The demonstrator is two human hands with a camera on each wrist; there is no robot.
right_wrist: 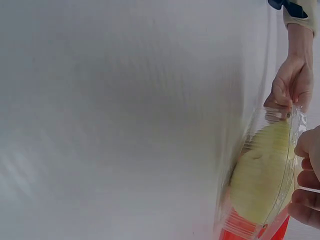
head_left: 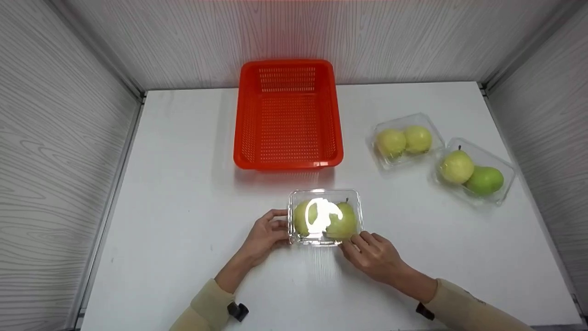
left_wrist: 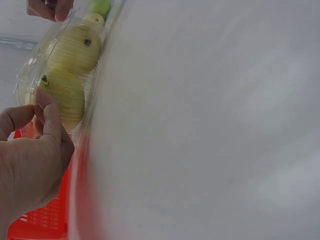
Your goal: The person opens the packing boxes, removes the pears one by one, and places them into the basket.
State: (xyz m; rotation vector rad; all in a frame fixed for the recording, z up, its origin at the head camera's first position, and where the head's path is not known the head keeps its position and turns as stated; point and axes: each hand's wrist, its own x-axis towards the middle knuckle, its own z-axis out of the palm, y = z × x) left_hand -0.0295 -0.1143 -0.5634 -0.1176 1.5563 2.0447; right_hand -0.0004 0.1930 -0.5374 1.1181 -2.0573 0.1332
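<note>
A clear plastic clamshell box (head_left: 325, 194) with two yellow-green pears (head_left: 343, 220) inside lies on the white table, its lid over the fruit and bright with glare. At its left side my left hand (head_left: 265, 236) pinches the rim between thumb and fingers; the left wrist view shows this hand (left_wrist: 37, 155) close up beside a pear (left_wrist: 67, 97). My right hand (head_left: 373, 257) grips the front right corner with curled fingers. Seen from the right wrist, those fingers (right_wrist: 307, 175) lie along the lid's edge, and part of that hand is cut off by the frame.
Behind the box stands a red perforated plastic basket (head_left: 288, 165) with nothing in it. To the right are two more clear boxes: one holds two yellowish pears (head_left: 418, 139), the other a yellowish pear (head_left: 457, 167) and a green one (head_left: 485, 180). Wood-grain panels (head_left: 183, 41) enclose the table.
</note>
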